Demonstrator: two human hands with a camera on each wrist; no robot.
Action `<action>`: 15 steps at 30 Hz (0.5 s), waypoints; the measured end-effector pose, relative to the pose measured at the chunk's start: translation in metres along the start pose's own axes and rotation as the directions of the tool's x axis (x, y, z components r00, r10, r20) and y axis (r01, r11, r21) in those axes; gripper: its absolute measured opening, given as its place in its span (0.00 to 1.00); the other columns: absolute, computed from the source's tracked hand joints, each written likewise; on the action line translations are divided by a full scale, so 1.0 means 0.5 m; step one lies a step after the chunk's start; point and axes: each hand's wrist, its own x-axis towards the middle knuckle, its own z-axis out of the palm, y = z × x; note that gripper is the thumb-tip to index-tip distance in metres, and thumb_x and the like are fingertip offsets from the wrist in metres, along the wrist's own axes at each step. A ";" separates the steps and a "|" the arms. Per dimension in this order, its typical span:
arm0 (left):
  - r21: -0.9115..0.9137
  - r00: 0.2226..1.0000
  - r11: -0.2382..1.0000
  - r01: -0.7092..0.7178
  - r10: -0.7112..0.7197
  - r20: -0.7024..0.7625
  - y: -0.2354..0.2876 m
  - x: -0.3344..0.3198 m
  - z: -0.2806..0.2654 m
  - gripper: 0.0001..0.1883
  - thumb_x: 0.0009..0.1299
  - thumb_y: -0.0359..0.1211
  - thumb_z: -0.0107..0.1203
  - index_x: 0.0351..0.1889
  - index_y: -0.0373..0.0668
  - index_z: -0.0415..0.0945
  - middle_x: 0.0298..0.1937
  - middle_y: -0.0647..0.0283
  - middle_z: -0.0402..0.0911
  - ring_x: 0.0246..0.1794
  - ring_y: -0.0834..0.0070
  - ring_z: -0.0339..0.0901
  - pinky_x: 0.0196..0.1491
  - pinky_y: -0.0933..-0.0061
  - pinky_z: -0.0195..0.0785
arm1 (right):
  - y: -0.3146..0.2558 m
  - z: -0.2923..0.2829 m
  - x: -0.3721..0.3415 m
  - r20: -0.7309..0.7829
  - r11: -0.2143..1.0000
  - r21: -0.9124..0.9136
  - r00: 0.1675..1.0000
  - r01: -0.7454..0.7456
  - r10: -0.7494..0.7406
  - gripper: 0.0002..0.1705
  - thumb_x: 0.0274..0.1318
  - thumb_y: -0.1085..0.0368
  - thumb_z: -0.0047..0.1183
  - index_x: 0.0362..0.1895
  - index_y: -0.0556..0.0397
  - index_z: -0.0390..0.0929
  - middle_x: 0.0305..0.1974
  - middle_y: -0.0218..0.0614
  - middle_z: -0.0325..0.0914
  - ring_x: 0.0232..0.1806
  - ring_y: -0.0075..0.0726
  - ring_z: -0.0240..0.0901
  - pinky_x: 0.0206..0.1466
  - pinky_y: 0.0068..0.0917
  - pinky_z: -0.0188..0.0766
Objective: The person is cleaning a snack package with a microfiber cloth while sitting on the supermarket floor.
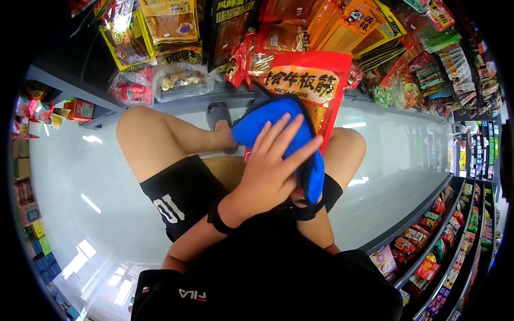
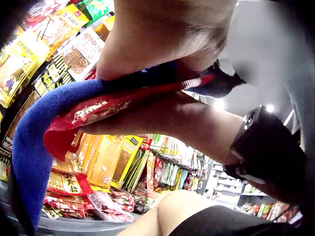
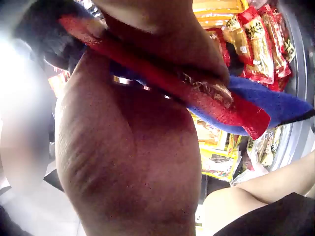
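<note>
The blue cloth (image 1: pixel 278 109) is pressed over the red packet (image 1: pixel 317 88) by the spread left hand (image 1: pixel 272 167); the packet, jutting toward one o'clock, is supported beneath by the right hand (image 3: pixel 129 147), presumably for steadiness, though its finger curl cannot be told.

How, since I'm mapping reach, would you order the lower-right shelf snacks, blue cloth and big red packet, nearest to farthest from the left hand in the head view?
From the left hand:
1. Blue cloth: directly under its fingers.
2. Big red packet: behind the cloth, sticking out past it.
3. Lower-right shelf snacks: across the floor, on the person's right.
</note>
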 end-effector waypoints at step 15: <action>-0.005 0.999 0.999 0.042 -0.042 -0.012 -0.022 -0.008 -0.024 0.52 0.47 0.33 0.65 0.75 0.47 0.58 0.77 0.43 0.51 0.78 0.44 0.47 0.75 0.41 0.38 | -0.001 -0.028 -0.027 -0.046 0.982 -0.155 0.994 -0.108 0.102 0.30 0.69 0.66 0.49 0.71 0.60 0.59 0.66 0.42 0.67 0.66 0.36 0.66 0.68 0.32 0.63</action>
